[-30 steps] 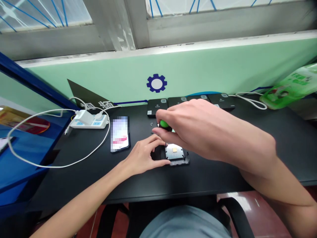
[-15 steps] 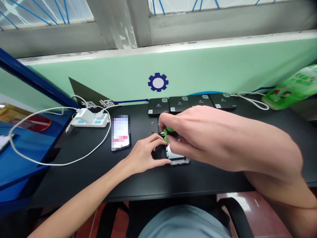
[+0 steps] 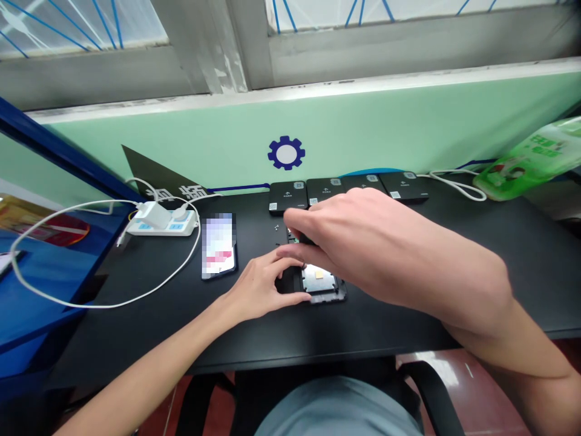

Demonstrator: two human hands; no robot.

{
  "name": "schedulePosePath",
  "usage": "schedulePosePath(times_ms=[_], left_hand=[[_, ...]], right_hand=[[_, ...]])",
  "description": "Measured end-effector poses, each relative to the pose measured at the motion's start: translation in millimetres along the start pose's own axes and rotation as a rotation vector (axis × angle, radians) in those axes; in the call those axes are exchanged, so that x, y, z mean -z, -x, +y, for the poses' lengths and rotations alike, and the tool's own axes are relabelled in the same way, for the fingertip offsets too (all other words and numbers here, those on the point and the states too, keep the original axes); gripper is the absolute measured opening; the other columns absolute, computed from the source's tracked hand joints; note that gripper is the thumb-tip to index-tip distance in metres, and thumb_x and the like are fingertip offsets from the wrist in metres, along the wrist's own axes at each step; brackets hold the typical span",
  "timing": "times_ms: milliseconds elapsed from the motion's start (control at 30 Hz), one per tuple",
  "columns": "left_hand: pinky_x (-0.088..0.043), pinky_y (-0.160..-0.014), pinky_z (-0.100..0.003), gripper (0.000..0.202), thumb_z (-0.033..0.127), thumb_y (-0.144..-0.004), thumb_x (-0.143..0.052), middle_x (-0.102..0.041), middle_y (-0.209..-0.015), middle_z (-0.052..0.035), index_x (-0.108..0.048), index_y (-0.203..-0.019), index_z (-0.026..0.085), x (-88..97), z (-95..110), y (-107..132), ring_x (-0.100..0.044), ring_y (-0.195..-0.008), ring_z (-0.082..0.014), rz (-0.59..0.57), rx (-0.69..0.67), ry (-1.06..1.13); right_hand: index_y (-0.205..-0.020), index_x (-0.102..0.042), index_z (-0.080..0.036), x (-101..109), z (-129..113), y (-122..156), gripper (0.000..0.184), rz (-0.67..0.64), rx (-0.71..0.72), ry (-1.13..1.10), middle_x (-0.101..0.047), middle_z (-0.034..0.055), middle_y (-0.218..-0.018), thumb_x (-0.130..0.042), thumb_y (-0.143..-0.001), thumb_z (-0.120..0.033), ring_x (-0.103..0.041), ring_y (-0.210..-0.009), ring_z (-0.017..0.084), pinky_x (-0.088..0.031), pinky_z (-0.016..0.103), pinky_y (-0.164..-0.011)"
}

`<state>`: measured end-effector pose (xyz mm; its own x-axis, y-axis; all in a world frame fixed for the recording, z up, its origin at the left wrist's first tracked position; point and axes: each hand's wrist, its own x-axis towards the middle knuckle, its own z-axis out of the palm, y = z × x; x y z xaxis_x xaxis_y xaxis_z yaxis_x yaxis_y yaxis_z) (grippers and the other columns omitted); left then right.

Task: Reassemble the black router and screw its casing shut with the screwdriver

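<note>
An opened small black device (image 3: pixel 323 284) with a silver plate inside lies on the black desk (image 3: pixel 372 327). My left hand (image 3: pixel 263 283) grips its left edge, fingers curled round it. My right hand (image 3: pixel 345 236) hovers over the device's far end, fingers pinched round a tool that is hidden by the hand in this frame; earlier frames show it as a green-handled screwdriver. A few tiny screws (image 3: pixel 276 228) lie just beyond the device.
A row of black boxes (image 3: pixel 288 195) lines the back wall. A phone (image 3: pixel 218 245) lies left of the device, with a white power strip (image 3: pixel 161 223) and looping white cable (image 3: pixel 91 254) further left. A green packet (image 3: pixel 531 158) sits far right. A blue surface (image 3: pixel 40 284) adjoins the desk's left edge.
My right hand rolled over the tool, so the green handle seen before is now covered. The left hand has stayed on the device.
</note>
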<state>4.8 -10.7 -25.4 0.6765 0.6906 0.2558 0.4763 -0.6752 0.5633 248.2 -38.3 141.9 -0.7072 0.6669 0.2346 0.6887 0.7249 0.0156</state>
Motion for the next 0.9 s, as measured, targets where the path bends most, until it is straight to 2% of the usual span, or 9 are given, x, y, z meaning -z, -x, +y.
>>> schedulePosePath(times_ms=[100, 167, 233, 333, 433, 533, 667, 800, 900], left_hand=[[-0.062, -0.082, -0.038, 0.056, 0.055, -0.085, -0.092, -0.077, -0.114, -0.0069, -0.073, -0.126, 0.022, 1.2, 1.8, -0.7, -0.075, -0.094, -0.0258, -0.021, 0.025, 0.026], [-0.062, -0.086, -0.038, 0.052, 0.053, -0.089, -0.089, -0.076, -0.123, -0.0077, -0.072, -0.127, 0.022, 2.1, 2.9, -1.5, -0.076, -0.101, -0.0264, -0.037, 0.016, 0.057], [-0.062, -0.087, -0.039, 0.051, 0.052, -0.090, -0.087, -0.074, -0.127, -0.0084, -0.072, -0.129, 0.022, 3.0, 3.6, -2.1, -0.076, -0.102, -0.0261, -0.047, 0.006, 0.074], [-0.062, -0.089, -0.040, 0.054, 0.053, -0.090, -0.088, -0.073, -0.131, -0.0100, -0.072, -0.132, 0.022, 3.5, 3.8, -2.4, -0.076, -0.102, -0.0263, -0.046, 0.004, 0.061], [-0.061, -0.082, -0.037, 0.054, 0.055, -0.089, -0.089, -0.074, -0.124, -0.0086, -0.073, -0.129, 0.023, 2.5, 2.3, -1.5, -0.075, -0.093, -0.0233, -0.031, -0.008, 0.030], [-0.059, -0.075, -0.034, 0.056, 0.055, -0.086, -0.092, -0.074, -0.112, -0.0058, -0.073, -0.128, 0.024, 0.8, -0.1, -0.3, -0.072, -0.085, -0.0211, -0.003, -0.022, 0.004], [-0.060, -0.080, -0.035, 0.057, 0.057, -0.086, -0.091, -0.075, -0.114, -0.0062, -0.073, -0.130, 0.024, 0.7, -0.1, -0.4, -0.075, -0.091, -0.0235, -0.012, -0.006, 0.013], [-0.062, -0.084, -0.037, 0.054, 0.056, -0.089, -0.088, -0.076, -0.121, -0.0069, -0.072, -0.128, 0.024, 2.5, 3.2, -2.2, -0.076, -0.098, -0.0252, -0.049, 0.035, 0.059], [-0.061, -0.084, -0.037, 0.052, 0.056, -0.089, -0.088, -0.075, -0.123, -0.0073, -0.073, -0.126, 0.023, 2.7, 3.6, -2.4, -0.075, -0.096, -0.0239, -0.048, 0.024, 0.057]], right_hand=[[-0.088, -0.051, -0.022, 3.5, -2.0, 2.0, 0.038, -0.033, -0.032, 0.002, -0.044, -0.0048, -0.067, -0.042, -0.117, -0.045, -0.030, -0.056, 0.016, -0.024, 0.037, -0.060], [-0.090, -0.051, -0.022, 6.8, -2.5, 4.8, 0.025, -0.091, -0.055, -0.025, -0.043, -0.0052, -0.067, -0.048, -0.111, -0.035, -0.028, -0.057, 0.015, -0.026, 0.037, -0.060], [-0.100, -0.053, -0.020, 9.5, -0.9, 9.6, 0.011, -0.151, -0.067, -0.076, -0.046, -0.0044, -0.072, -0.051, -0.106, -0.029, -0.029, -0.059, 0.015, -0.030, 0.036, -0.063], [-0.118, -0.055, -0.016, 10.2, 4.0, 17.3, 0.018, -0.189, -0.034, -0.148, -0.054, -0.0016, -0.083, -0.050, -0.109, -0.031, -0.035, -0.065, 0.016, -0.032, 0.036, -0.067], [-0.118, -0.057, -0.015, 6.2, 5.7, 19.4, 0.018, -0.147, 0.002, -0.092, -0.056, 0.0001, -0.086, -0.048, -0.112, -0.029, -0.038, -0.067, 0.017, -0.030, 0.036, -0.066], [-0.101, -0.060, -0.019, 0.7, 1.9, 13.6, 0.031, -0.035, -0.033, 0.090, -0.053, 0.0010, -0.079, -0.041, -0.117, -0.036, -0.033, -0.062, 0.018, -0.021, 0.038, -0.062], [-0.086, -0.058, -0.022, -2.8, -2.4, 5.4, 0.040, 0.015, -0.076, 0.210, -0.050, 0.0011, -0.071, -0.036, -0.116, -0.036, -0.024, -0.056, 0.018, -0.015, 0.039, -0.061], [-0.093, -0.059, -0.019, -1.4, -0.1, 10.6, 0.020, 0.017, -0.016, 0.159, -0.046, -0.0021, -0.072, -0.047, -0.108, -0.024, -0.030, -0.060, 0.017, -0.024, 0.037, -0.061], [-0.111, -0.060, -0.014, 0.1, 2.4, 18.3, 0.020, -0.044, 0.038, 0.084, -0.053, -0.0006, -0.083, -0.044, -0.111, -0.027, -0.030, -0.064, 0.017, -0.029, 0.036, -0.063]])
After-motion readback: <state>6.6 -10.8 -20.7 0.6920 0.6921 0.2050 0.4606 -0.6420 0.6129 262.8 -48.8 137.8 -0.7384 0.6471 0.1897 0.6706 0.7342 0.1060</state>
